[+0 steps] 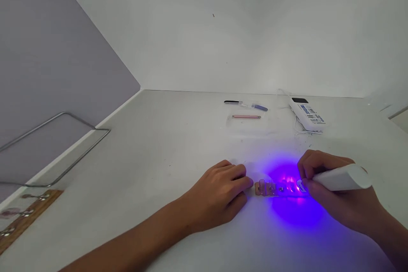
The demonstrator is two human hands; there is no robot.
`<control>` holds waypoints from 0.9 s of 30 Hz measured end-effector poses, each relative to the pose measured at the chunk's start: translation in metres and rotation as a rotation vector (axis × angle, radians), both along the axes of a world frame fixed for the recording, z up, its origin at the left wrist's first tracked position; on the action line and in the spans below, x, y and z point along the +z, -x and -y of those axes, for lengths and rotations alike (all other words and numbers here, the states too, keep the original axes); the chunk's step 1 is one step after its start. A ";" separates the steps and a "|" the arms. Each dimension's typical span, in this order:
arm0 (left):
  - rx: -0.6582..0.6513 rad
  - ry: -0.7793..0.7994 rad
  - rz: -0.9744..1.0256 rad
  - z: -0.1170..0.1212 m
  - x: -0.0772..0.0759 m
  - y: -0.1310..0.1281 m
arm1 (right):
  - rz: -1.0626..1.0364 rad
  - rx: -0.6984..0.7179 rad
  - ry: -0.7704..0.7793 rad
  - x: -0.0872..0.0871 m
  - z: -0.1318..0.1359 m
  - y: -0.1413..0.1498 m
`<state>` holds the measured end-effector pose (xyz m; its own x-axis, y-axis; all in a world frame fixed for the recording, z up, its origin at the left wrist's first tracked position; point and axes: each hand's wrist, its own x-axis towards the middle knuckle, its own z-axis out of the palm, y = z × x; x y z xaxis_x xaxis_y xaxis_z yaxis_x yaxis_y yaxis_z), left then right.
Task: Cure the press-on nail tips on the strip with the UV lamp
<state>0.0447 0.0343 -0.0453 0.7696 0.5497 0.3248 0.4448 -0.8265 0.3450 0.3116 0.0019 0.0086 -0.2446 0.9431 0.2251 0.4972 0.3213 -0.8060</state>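
Observation:
A strip of decorated artificial nails [270, 188] lies on the white table, lit violet toward its right end. My right hand [334, 187] is closed around a white handheld UV lamp [342, 177], tilted with its glowing end over those nails. The lamp's tip is partly hidden by my fingers and the glare. Palm down on the table, my left hand [219, 195] rests with loosely bent fingers and grips nothing that shows. Its index fingertip is at the strip's left end; whether it touches is hard to tell.
Farther back lie a pink pen-like tool [246, 116], a dark-handled tool [232, 102] and a blue-grey file [259, 107]. A white power bank [307, 114] with a cable stands behind my right hand. On the left are a metal wire frame [79, 161] and a wooden board [38, 212] with clips.

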 end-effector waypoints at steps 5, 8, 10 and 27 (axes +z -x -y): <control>-0.005 0.004 0.014 0.000 0.000 0.000 | -0.001 -0.009 0.012 0.001 0.000 0.000; -0.002 0.007 0.017 0.000 -0.001 -0.001 | 0.004 -0.004 -0.003 0.001 -0.001 0.001; -0.003 0.003 0.021 0.000 -0.001 -0.001 | 0.011 0.003 -0.011 0.001 -0.001 0.000; -0.008 0.014 0.026 0.001 -0.002 0.000 | 0.040 -0.052 -0.008 0.000 0.000 0.003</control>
<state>0.0451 0.0337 -0.0472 0.7654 0.5485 0.3367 0.4293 -0.8248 0.3679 0.3091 0.0019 0.0086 -0.2047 0.9529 0.2239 0.5454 0.3010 -0.7823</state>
